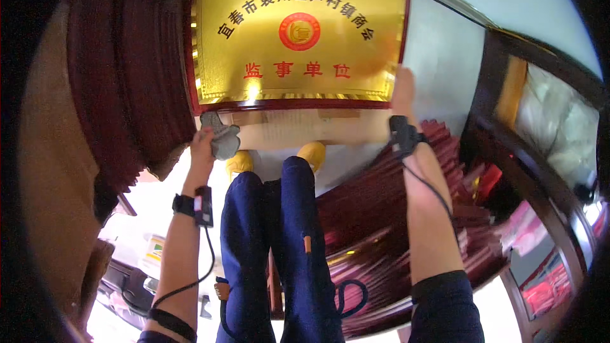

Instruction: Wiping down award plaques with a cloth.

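Note:
A gold plaque (286,76) with a dark red frame faces me, bearing writing and a round red emblem. My left hand (203,147) grips a grey cloth (224,140) just below the plaque's lower left corner. At the plaque's right edge is my right hand (404,93), blurred, its fingers pointing up along the frame. Whether those fingers close around the edge is unclear. A tan surface (295,128) with faint marks shows under the plaque's lower edge.
Ridged dark red material, like pleated curtain, hangs at left (147,71) and spreads at lower right (376,219). A dark wooden frame (505,138) stands at right, near a clear plastic bag (557,114). My yellow shoes (312,155) are below the plaque. Cabled devices (404,137) sit on both wrists.

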A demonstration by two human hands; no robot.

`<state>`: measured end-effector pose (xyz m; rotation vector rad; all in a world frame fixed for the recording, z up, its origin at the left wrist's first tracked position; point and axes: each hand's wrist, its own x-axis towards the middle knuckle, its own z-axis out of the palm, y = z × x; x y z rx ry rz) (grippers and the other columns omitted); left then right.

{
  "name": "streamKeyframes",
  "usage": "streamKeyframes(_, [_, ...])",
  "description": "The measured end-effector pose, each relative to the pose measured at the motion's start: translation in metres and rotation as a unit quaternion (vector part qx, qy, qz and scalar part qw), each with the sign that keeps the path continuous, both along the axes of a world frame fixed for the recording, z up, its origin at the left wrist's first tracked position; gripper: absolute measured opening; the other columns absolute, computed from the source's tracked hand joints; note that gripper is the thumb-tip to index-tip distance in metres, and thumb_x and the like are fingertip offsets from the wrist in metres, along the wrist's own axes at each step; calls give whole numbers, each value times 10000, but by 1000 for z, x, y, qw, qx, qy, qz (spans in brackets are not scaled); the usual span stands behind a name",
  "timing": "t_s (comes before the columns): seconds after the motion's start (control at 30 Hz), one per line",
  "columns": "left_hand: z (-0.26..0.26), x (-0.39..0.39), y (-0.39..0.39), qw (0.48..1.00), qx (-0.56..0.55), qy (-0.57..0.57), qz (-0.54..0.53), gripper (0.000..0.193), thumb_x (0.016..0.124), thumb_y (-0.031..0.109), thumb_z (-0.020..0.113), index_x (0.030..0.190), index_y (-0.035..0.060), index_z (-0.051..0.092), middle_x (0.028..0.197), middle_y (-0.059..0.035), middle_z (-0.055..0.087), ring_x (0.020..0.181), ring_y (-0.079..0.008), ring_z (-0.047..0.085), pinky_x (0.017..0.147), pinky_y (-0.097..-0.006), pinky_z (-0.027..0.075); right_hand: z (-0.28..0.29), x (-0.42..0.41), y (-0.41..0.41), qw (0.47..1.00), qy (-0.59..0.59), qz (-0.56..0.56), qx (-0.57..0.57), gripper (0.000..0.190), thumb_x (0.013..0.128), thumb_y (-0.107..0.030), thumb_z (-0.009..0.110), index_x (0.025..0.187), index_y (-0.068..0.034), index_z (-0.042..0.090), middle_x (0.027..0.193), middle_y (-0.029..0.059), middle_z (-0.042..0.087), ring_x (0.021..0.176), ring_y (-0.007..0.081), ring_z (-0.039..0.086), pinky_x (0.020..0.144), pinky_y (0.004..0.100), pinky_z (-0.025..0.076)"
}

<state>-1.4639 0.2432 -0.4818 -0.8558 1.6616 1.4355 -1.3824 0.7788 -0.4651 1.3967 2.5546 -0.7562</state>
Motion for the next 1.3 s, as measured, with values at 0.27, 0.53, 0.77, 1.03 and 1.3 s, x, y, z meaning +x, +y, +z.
streamKeyframes(0.27, [176,-15,81,997,58,41,-44,482,697,38,433,1170,23,526,1048,-90,543,982,-191,487,902,-261,359,130,-31,-254,932,166,-125,-296,234,828,-201,518,912,5,590,778,72,615,702,212,562,670,329,436])
streamKeyframes(0.53, [394,-10,161,877,306,-108,-355,418,849,84,540,1245,2,432,1120,-51,541,1011,-125,513,883,-259,403,380,38,-283,845,236,-284,-387,318,874,-273,555,1013,14,568,831,81,602,765,159,562,710,278,448])
streamKeyframes(0.77, [479,59,248,634,390,1,-668,348,831,126,632,1148,20,536,1018,-30,573,934,-95,526,819,-243,425,544,179,-282,899,230,-339,-154,179,868,-189,563,916,-23,610,622,121,519,562,141,527,515,290,411])
streamKeyframes(1.03, [477,174,406,483,314,523,-628,365,873,165,534,1182,-21,481,1180,-243,492,1104,-372,466,948,-417,363,535,307,-272,835,46,-494,237,378,887,-209,519,1179,27,472,1162,235,489,1048,341,491,910,402,378])
streamKeyframes(1.3, [423,151,476,526,179,518,-650,445,783,151,640,1174,-8,499,1123,-175,540,963,-299,555,824,-356,450,443,302,-123,910,3,-292,294,598,832,-374,510,1283,2,399,1366,225,319,1242,425,288,1029,507,212])
